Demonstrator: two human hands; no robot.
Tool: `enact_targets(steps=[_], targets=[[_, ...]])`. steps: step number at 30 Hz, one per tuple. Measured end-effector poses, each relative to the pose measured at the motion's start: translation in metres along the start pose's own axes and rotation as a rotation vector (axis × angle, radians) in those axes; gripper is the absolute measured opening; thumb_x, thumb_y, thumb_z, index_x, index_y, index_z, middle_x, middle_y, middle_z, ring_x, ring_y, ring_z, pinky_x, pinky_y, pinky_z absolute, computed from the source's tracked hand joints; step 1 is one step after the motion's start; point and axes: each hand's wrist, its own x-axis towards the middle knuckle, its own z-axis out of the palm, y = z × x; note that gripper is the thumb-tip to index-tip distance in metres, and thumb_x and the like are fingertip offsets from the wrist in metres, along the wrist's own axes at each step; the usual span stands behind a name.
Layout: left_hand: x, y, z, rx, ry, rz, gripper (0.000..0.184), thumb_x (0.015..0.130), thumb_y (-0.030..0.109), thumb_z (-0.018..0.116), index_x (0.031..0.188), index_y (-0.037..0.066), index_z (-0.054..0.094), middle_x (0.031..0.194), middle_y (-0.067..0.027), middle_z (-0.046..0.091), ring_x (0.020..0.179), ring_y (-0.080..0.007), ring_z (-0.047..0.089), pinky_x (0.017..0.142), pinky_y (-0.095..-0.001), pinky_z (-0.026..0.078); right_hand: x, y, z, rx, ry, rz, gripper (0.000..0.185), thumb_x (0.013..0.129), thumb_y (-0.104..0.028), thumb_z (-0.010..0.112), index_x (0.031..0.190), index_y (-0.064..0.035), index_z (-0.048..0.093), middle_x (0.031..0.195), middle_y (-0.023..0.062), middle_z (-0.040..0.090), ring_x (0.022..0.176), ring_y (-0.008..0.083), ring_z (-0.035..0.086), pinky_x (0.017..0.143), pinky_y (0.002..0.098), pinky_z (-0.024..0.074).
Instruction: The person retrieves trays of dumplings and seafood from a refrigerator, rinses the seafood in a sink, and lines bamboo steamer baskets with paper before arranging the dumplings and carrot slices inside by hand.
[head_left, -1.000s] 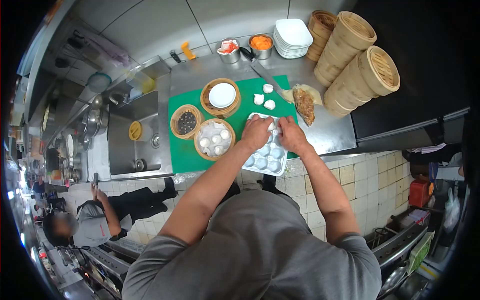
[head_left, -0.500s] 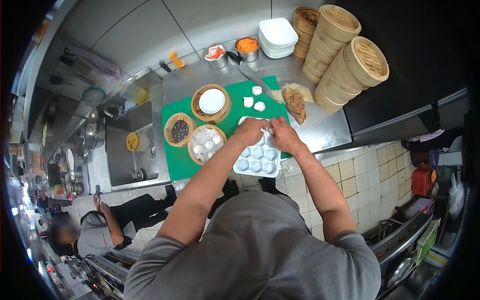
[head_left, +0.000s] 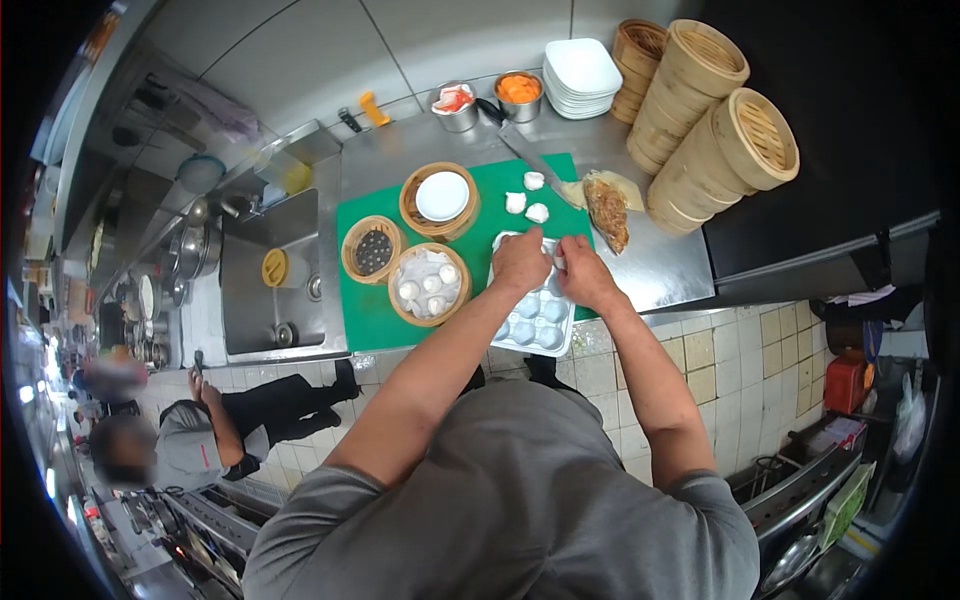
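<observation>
Both hands meet over the upper part of a white tray with round hollows (head_left: 541,322), at the near right edge of a green board (head_left: 375,330). My left hand (head_left: 521,262) and my right hand (head_left: 584,272) have their fingers bent together around a small white piece, mostly hidden between them. Beyond them lie three white dumplings (head_left: 537,213). To the left stand a bamboo steamer with several white dumplings on paper (head_left: 430,284), another with a dark perforated liner (head_left: 374,252), and one bearing a white dish (head_left: 442,196).
A knife (head_left: 530,152) lies across the board's far right corner beside a browned food piece (head_left: 607,214). Behind are metal cups (head_left: 457,119), white plates (head_left: 580,75) and tall steamer stacks (head_left: 685,165). A sink (head_left: 300,225) is left; a person (head_left: 195,440) stands lower left.
The camera view has shifted slightly and back. Both hands stay close together over the tray, with small finger movements.
</observation>
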Motion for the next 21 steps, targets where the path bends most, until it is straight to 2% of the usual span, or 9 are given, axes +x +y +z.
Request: enact_targets(steps=[3,5,9,11,12,14,15,17,21], targets=[[-0.007,0.004,-0.018,-0.122,0.001,-0.058,0.037,0.085,0.025,0.077,0.115,0.007,0.063,0.106,-0.0213,0.074,0.108,-0.0413,0.068,0.09,-0.054,0.056,0.0,-0.003,0.004,-0.007,0.033,0.032,0.035,0.08,0.0,0.07,0.111,-0.0045,0.055,0.114,0.0232,0.057,0.101,0.0457,0.063,0.085,0.0518,0.0537],[-0.014,-0.003,-0.032,-0.177,0.047,-0.065,0.038,0.085,0.024,0.078,0.115,0.006,0.062,0.107,-0.0212,0.073,0.107,-0.0408,0.069,0.091,-0.053,0.056,-0.001,-0.004,0.004,-0.024,0.047,0.018,0.035,0.08,-0.002,0.072,0.111,-0.005,0.055,0.113,0.022,0.058,0.1,0.0445,0.064,0.084,0.0513,0.0542],[-0.049,-0.078,-0.078,-0.404,0.272,0.0,0.036,0.085,0.022,0.079,0.111,0.004,0.063,0.101,-0.0203,0.072,0.093,-0.0354,0.072,0.084,-0.045,0.057,-0.006,-0.005,0.0,-0.083,0.098,0.007,0.035,0.081,-0.007,0.074,0.111,-0.0084,0.056,0.111,0.0181,0.061,0.094,0.0417,0.068,0.08,0.052,0.0547],[-0.059,-0.129,-0.107,-0.423,0.211,-0.164,0.032,0.082,0.017,0.082,0.104,0.003,0.065,0.095,-0.0122,0.072,0.089,-0.0231,0.07,0.08,-0.0361,0.057,-0.005,-0.007,-0.001,-0.083,0.066,0.062,0.033,0.082,-0.01,0.073,0.112,-0.0091,0.058,0.115,0.0182,0.061,0.1,0.0418,0.067,0.085,0.0519,0.054],[-0.062,-0.152,-0.113,-0.423,0.214,-0.171,0.032,0.082,0.017,0.082,0.104,0.003,0.065,0.095,-0.0122,0.072,0.089,-0.0231,0.07,0.08,-0.0361,0.057,-0.004,-0.008,0.002,-0.093,0.072,0.071,0.033,0.083,-0.01,0.073,0.112,-0.0094,0.058,0.114,0.0183,0.061,0.098,0.0413,0.067,0.086,0.052,0.0536],[-0.061,-0.189,-0.115,-0.318,0.148,-0.224,0.032,0.082,0.022,0.079,0.103,0.003,0.065,0.1,-0.0203,0.073,0.095,-0.0344,0.072,0.083,-0.0445,0.056,0.0,-0.011,0.005,-0.115,0.082,0.074,0.033,0.083,-0.01,0.073,0.112,-0.0096,0.058,0.114,0.0183,0.061,0.098,0.0412,0.067,0.085,0.0523,0.0537],[-0.059,-0.195,-0.112,-0.323,0.154,-0.233,0.032,0.082,0.022,0.079,0.103,0.003,0.065,0.1,-0.0203,0.073,0.095,-0.0344,0.072,0.083,-0.0445,0.056,0.002,-0.014,0.007,-0.137,0.097,0.086,0.033,0.083,-0.01,0.073,0.112,-0.0099,0.058,0.114,0.0184,0.061,0.097,0.0411,0.067,0.084,0.0526,0.0538],[-0.057,-0.201,-0.108,-0.197,0.092,-0.164,0.028,0.083,0.018,0.078,0.102,0.003,0.066,0.097,-0.0156,0.074,0.092,-0.029,0.072,0.081,-0.0405,0.057,0.008,-0.019,0.008,-0.166,0.086,0.099,0.033,0.082,-0.01,0.073,0.112,-0.0099,0.058,0.114,0.0182,0.061,0.098,0.0406,0.066,0.086,0.0522,0.0526],[-0.057,-0.191,-0.107,-0.071,0.078,-0.195,0.029,0.085,0.021,0.076,0.103,0.002,0.066,0.101,-0.0195,0.074,0.095,-0.0342,0.073,0.084,-0.0441,0.057,0.016,-0.023,0.01,-0.223,0.103,0.055,0.033,0.081,-0.01,0.074,0.111,-0.0098,0.059,0.113,0.0174,0.061,0.104,0.0394,0.063,0.094,0.0495,0.0467]])
